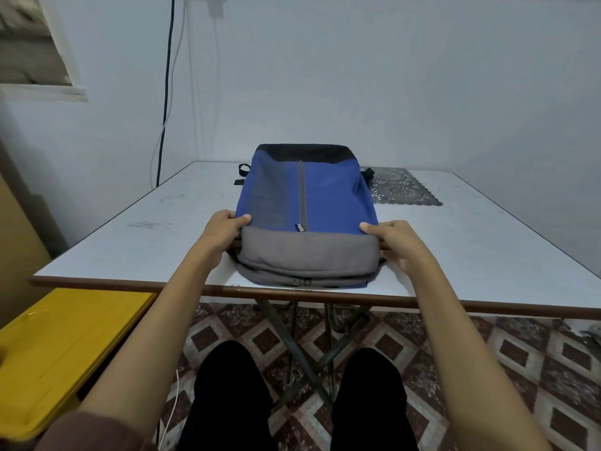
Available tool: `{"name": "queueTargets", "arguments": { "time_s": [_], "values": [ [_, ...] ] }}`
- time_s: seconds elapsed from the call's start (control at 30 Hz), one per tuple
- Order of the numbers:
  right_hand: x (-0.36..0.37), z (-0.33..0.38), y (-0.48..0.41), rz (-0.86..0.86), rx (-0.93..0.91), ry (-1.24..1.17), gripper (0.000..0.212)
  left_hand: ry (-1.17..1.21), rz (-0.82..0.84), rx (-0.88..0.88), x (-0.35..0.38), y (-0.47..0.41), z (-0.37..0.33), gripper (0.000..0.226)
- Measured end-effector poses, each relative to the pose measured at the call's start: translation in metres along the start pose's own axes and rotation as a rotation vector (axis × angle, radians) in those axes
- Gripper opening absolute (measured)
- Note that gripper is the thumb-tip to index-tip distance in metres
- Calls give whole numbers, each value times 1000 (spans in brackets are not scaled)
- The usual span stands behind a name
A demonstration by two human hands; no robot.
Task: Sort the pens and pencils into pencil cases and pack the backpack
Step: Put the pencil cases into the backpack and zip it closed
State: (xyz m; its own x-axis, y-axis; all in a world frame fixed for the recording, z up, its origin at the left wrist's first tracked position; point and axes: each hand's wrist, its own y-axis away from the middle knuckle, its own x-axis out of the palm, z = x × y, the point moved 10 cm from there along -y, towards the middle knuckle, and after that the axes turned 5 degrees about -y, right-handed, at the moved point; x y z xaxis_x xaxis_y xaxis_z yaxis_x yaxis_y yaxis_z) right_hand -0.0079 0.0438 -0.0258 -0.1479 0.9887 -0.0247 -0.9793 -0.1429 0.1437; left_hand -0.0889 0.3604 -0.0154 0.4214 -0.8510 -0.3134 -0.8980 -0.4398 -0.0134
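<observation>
A blue backpack (pixel 328 196) with a grey lower band and a black far end lies flat on the white table (pixel 487 242), its grey end toward me near the front edge. Its centre zipper runs lengthwise and looks closed, and two zipper pulls sit together at the near edge. My left hand (pixel 222 234) grips the bag's left side where blue meets grey. On the right side, my right hand (pixel 395 244) holds the same seam. No pens, pencils or pencil cases are visible.
A dark lace mat (pixel 408 190) lies on the table behind the bag at the right. A yellow bench (pixel 61 349) stands to the left below the table. Cables (pixel 167 92) hang down the wall at the back left. Patterned floor tiles and folding table legs show below.
</observation>
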Motion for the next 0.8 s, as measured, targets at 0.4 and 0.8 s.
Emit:
{"name": "queueTargets", "arguments": {
  "time_s": [0.4, 0.8],
  "values": [
    [27, 66, -24, -223, -240, 1152, 21, -31, 18, -29, 1, 1, 3, 19],
    [2, 56, -22, -25, -94, -264, 25, 27, -124, 19, -16, 5, 3, 37]
  ]
}}
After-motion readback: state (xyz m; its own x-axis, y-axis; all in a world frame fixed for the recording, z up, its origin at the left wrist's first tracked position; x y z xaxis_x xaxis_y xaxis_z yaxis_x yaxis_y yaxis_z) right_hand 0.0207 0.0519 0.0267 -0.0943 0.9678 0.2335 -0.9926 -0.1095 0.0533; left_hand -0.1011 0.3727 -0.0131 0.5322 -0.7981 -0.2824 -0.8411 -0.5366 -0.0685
